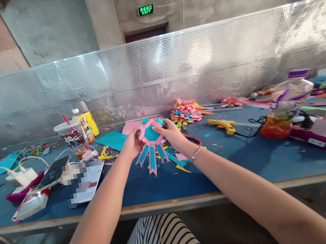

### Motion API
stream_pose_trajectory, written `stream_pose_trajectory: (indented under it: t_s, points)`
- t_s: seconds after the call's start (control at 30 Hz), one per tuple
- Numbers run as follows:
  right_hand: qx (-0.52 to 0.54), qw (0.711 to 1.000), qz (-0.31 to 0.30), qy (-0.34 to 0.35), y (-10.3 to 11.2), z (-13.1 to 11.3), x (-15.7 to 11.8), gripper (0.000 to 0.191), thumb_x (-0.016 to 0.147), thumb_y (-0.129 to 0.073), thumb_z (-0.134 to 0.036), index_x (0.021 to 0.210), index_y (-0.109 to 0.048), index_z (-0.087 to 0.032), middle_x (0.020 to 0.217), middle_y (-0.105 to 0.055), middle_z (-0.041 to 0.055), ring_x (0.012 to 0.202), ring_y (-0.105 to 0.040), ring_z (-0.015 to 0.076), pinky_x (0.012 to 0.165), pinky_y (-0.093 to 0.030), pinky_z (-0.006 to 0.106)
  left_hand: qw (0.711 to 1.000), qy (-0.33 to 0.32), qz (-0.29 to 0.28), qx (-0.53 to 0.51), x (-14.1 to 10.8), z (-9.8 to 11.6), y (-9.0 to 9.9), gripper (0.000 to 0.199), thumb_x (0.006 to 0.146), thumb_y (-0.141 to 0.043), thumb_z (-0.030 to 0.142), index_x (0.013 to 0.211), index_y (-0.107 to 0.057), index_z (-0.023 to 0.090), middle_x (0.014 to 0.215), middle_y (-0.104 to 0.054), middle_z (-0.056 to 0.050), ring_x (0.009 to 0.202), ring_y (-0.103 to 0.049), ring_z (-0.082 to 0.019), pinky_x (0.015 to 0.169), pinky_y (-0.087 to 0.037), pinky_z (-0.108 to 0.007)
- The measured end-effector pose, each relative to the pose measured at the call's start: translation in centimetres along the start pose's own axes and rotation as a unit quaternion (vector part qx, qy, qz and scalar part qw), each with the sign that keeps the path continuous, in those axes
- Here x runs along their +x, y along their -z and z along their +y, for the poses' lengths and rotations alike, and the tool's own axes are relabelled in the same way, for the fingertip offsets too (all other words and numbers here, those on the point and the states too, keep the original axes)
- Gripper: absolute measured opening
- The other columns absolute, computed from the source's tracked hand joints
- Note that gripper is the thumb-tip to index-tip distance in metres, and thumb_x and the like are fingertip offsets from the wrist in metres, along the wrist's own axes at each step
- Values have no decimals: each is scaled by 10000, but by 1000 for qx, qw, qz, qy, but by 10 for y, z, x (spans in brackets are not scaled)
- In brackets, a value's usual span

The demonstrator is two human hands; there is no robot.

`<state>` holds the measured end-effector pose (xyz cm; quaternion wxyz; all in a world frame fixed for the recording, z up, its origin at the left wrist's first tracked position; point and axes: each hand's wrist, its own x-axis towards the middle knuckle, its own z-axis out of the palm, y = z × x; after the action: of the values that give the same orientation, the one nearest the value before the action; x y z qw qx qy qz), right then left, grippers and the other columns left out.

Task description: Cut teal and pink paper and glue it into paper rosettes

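Note:
Between my two hands, just above the blue tabletop, is a pink and teal paper rosette (150, 135) with several notched ribbon tails hanging toward me. My left hand (135, 142) grips its left edge, fingers mostly behind the paper. On the other side my right hand (171, 131) pinches the right edge, its thumb lying on the front. Under and around the rosette lie paper scraps in yellow, pink and teal. A teal paper sheet (112, 139) lies left of my left hand. Part of a red ring-shaped handle (194, 139) shows beside my right wrist.
A yellow glue gun (222, 125) lies to the right, near a large bottle of orange contents (282, 110). A pile of paper pieces (184, 112) stands behind my hands. Leftward are a plastic cup with a straw (71, 135), a phone (54, 172) and white cables. A perforated metal screen (154, 69) borders the back.

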<state>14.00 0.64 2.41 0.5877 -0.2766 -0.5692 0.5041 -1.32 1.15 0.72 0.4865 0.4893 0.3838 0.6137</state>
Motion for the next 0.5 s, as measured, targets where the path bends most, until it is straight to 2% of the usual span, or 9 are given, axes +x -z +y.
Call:
stream_pose_trajectory:
  t_s: [0.07,0.17,0.23,0.37,0.5]
  points:
    - [9,1000,15,-9,5,-1,3,386,574,-720,-320,836,-459,-210,720,-560,-34,632,-560,103,586,-505,242,998,32,-49,-37,-3,6,0,420,727,-481,568,765,-587,163,670,-588,-45,596,-568,-149,549,-476,-295]
    - [-2,999,20,-33,12,-4,5,407,565,-728,-327,858,-470,-213,745,-572,-20,646,-570,115,554,-503,238,997,7,-79,-8,-6,9,-3,329,610,-683,396,832,-589,172,717,-579,-9,594,-556,-115,582,-484,-276]
    - [-4,999,9,-52,17,-6,6,409,572,-724,-344,878,-484,-216,761,-574,-17,636,-570,111,538,-499,232,997,-12,-74,14,-7,8,-5,360,549,-735,286,852,-582,169,724,-571,3,593,-545,-103,585,-484,-268]
    - [44,996,-39,-67,25,-9,9,331,650,-648,-433,855,-502,-218,759,-563,-25,593,-556,87,544,-498,236,999,-29,-40,13,-6,5,-4,353,546,-725,255,845,-558,169,705,-555,12,601,-546,-101,578,-482,-262]
    - [54,993,-81,-69,27,-7,11,360,621,-689,-332,898,-489,-216,780,-570,-23,633,-572,89,583,-496,228,999,-44,-9,-4,-4,5,-1,349,551,-714,250,843,-540,168,694,-542,17,606,-554,-101,589,-488,-265]
